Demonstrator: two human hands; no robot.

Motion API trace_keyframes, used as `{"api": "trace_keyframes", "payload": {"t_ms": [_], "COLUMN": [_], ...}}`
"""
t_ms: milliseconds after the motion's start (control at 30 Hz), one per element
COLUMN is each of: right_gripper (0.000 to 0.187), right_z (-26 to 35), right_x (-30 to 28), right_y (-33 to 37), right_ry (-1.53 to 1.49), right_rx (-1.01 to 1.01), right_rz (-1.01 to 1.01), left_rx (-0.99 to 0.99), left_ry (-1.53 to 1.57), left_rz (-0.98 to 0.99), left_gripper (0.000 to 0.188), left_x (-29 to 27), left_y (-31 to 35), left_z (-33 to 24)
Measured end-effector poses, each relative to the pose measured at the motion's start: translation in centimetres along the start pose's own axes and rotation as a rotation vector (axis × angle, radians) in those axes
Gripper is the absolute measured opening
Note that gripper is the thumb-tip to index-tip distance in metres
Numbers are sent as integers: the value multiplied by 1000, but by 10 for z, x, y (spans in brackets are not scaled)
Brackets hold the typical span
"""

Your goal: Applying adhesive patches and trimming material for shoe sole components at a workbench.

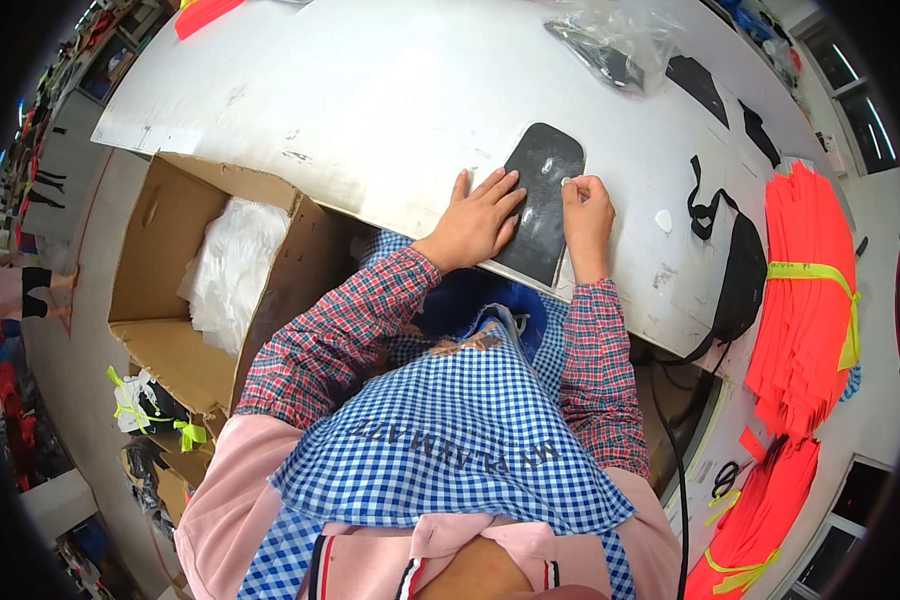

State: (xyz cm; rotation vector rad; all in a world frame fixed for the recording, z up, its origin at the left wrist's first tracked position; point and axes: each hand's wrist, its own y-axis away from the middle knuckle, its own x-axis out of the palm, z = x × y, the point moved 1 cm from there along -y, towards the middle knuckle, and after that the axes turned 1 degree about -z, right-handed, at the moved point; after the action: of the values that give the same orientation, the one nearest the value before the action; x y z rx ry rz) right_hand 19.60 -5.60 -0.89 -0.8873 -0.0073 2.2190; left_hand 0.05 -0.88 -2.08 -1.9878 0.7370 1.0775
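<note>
A flat dark-grey panel (pixel 540 215) with a rounded far end lies on the white table in front of me, its surface glossy in places. My left hand (pixel 478 220) rests on its left side, fingers stretched out and lying flat. At the panel's upper right edge my right hand (pixel 588 212) is closed in a pinch, thumb and fingertips together. A small white piece (pixel 567 181) shows at the fingertips, mostly hidden by them. To the right of that hand lies a loose white chip (pixel 664 221), resembling tailor's chalk.
A cardboard box (pixel 135 260) holding white plastic bags stands left of the table (pixel 370 100). A black bag with straps (pixel 735 270) lies to the right, beside tied bundles of orange-red fabric (pixel 805 300). Clear plastic (pixel 625 45) lies at the far side; scissors (pixel 726 478) lie lower right.
</note>
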Motion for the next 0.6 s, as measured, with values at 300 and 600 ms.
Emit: {"api": "trace_keyframes", "payload": {"t_ms": [300, 600], "right_gripper": [20, 17], "right_z": [8, 4], "right_x": [11, 28], "right_y": [-24, -37], "right_ry": [-153, 49], "right_rx": [15, -22], "right_rz": [84, 78], "left_rx": [-4, 10], "left_ry": [1, 1], "left_rz": [24, -2], "left_gripper": [47, 46], "left_x": [-1, 0], "left_y": [0, 1], "left_z": [0, 2]}}
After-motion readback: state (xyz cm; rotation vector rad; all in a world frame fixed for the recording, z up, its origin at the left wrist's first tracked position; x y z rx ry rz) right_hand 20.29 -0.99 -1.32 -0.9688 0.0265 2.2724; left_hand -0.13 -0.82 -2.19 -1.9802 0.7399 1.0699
